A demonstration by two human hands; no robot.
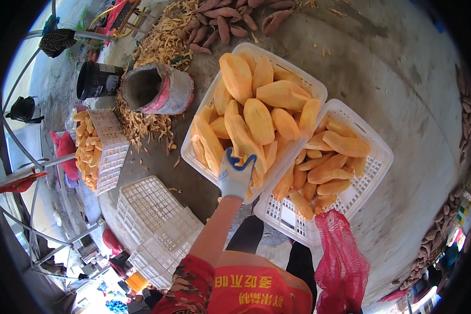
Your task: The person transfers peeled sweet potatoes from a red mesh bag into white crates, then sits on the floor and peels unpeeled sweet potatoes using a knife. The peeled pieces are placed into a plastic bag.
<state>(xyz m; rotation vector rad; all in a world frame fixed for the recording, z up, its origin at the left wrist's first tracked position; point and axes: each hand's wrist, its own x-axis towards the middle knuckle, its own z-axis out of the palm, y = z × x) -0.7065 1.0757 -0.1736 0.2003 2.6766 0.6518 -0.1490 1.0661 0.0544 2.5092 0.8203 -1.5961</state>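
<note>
My left hand (236,174), in a white glove with blue-coated fingers, lies on the peeled sweet potatoes at the near edge of a heaped white plastic crate (322,88). Its thumb and a finger are spread around the lower end of a long peeled sweet potato (246,143); whether they grip it is unclear. To the right, a second white crate (384,157) holds smaller peeled sweet potatoes (329,172). Pink mesh (339,251) runs from the lower right to this crate's near edge, ending against a peeled piece (324,202). My right hand cannot be made out.
Unpeeled sweet potatoes (223,29) and peelings (161,43) lie on the concrete beyond. At left stand a wrapped round container (172,90), a black bucket (98,80) and a filled crate (112,149). White crates (153,208) sit at lower left; more sweet potatoes (435,231) line the right.
</note>
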